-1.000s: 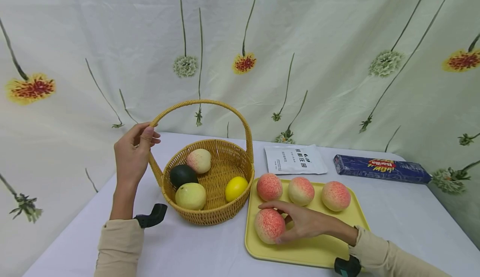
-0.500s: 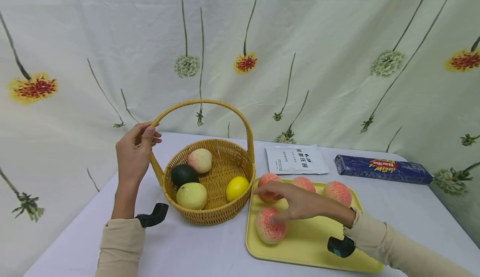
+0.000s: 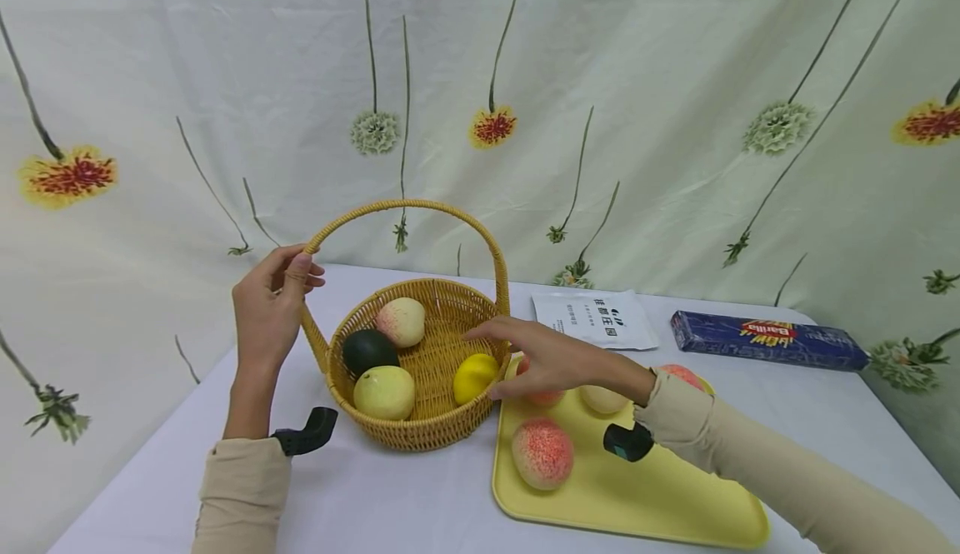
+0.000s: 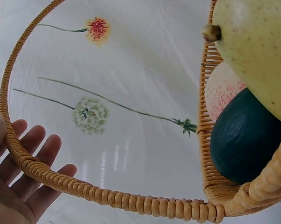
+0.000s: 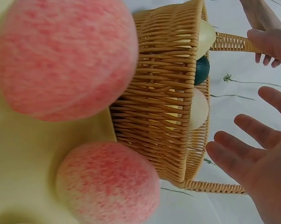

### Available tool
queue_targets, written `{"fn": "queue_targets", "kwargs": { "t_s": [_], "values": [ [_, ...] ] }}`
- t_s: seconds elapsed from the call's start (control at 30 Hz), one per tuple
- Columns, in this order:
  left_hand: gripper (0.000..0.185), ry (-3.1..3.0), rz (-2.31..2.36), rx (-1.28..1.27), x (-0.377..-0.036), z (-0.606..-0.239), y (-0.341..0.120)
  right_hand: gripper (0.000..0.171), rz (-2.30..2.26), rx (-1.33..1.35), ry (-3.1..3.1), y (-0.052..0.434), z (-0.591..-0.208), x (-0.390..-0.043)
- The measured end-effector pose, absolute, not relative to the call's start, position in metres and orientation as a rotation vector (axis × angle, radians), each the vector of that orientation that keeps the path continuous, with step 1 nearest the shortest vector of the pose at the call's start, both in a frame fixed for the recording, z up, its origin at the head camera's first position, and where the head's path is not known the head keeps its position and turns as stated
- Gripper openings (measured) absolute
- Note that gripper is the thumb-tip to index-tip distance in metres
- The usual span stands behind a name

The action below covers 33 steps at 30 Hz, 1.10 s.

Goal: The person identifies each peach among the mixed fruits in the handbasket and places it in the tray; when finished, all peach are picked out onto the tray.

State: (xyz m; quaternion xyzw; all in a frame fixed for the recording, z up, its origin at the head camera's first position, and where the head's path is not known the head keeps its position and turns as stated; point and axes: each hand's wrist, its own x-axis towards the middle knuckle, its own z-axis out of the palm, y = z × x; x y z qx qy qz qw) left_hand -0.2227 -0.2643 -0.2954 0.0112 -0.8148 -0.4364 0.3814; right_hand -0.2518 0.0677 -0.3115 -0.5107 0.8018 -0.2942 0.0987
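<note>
White table (image 3: pixel 390 496) | left hand (image 3: pixel 267 314) grips basket handle (image 3: pixel 315 237) | right hand (image 3: pixel 543 360) open over rim, empty palm in wrist view

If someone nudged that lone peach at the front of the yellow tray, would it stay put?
Probably not: the peach is round and sits free on the smooth, flat tray, so it would likely roll. The tray's low raised rim might stop it. Its even, matte skin hints at a light imitation fruit, though that is uncertain.

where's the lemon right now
In the head view the lemon lies inside the wicker basket, against its right wall, just under the right hand and left of the yellow tray.
</note>
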Motion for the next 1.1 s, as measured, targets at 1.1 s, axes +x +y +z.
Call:
{"fn": "queue_targets", "kwargs": {
  "t_s": [1.1],
  "values": [
    [0.038, -2.079, -1.114, 0.029, -0.223, -0.295, -0.264, 0.081, -0.701, -1.324, 2.503, -0.022, -0.293, -0.319]
  ]
}}
